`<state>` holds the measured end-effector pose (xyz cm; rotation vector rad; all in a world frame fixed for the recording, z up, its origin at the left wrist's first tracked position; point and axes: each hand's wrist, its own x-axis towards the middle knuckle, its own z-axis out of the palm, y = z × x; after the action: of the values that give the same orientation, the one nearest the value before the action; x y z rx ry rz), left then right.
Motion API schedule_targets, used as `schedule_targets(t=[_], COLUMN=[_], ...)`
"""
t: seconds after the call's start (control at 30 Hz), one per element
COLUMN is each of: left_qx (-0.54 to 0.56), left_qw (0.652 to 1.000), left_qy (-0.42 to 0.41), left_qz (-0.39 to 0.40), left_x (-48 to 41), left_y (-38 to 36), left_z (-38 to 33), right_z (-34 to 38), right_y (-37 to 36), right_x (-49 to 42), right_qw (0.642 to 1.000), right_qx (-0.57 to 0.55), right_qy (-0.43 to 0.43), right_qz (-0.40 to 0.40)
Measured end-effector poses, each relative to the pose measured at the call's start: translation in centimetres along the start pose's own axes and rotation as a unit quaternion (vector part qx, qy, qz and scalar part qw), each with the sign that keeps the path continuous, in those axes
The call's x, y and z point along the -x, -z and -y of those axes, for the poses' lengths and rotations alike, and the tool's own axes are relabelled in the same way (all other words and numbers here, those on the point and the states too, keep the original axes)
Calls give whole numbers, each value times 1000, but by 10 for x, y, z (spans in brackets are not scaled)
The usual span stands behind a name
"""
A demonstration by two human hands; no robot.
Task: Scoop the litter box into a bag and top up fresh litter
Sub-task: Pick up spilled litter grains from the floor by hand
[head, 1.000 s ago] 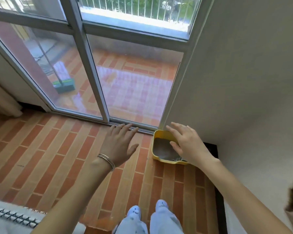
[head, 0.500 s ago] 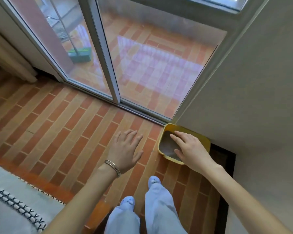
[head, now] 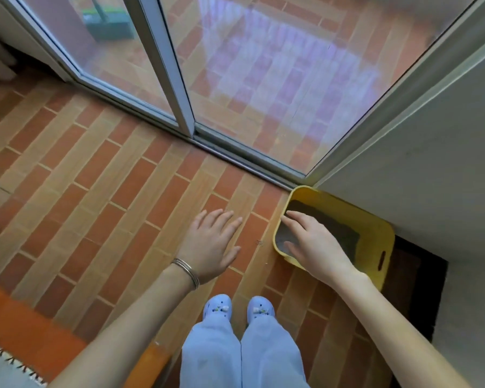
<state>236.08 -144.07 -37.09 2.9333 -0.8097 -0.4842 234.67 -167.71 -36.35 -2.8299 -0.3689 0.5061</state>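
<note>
We are holding our right hand (head: 315, 242), fingers spread and empty, over the near-left corner of the yellow litter box (head: 375, 236) by the wall; our left hand (head: 210, 245), also spread, is hovering farther away.

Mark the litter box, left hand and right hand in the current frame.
litter box (head: 373, 237): head view, yellow rim beside handle slot.
left hand (head: 210, 245): head view, back of hand.
right hand (head: 317, 245): head view, back of hand.
</note>
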Motion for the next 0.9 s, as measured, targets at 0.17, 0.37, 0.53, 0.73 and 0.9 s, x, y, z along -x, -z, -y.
schedule_targets(t=[0.17, 0.37, 0.53, 0.73, 0.9], left_qx=[-16, -17, -8, -18, -24], left_qw=[1000, 1000, 1000, 998, 997], left_qy=[-19, 7, 17, -21, -29], left_qz=[15, -1, -22, -61, -73], left_x=[-52, -97, -124, -137, -143], left_y=[-138, -282, -361, -422, -463], left_z=[13, 40, 55, 52, 51], right_z=[-33, -72, -87, -106, -123], right_y=[-133, -274, -356, -425, -472], right_x=[-44, -83, -109, -115, -117], right_qw=[1000, 999, 998, 998, 998], right_qx=[-24, -47, -48, -40, -36], right_qy=[7, -2, 18, 5, -17], right_qz=[2, -2, -25, -39, -47])
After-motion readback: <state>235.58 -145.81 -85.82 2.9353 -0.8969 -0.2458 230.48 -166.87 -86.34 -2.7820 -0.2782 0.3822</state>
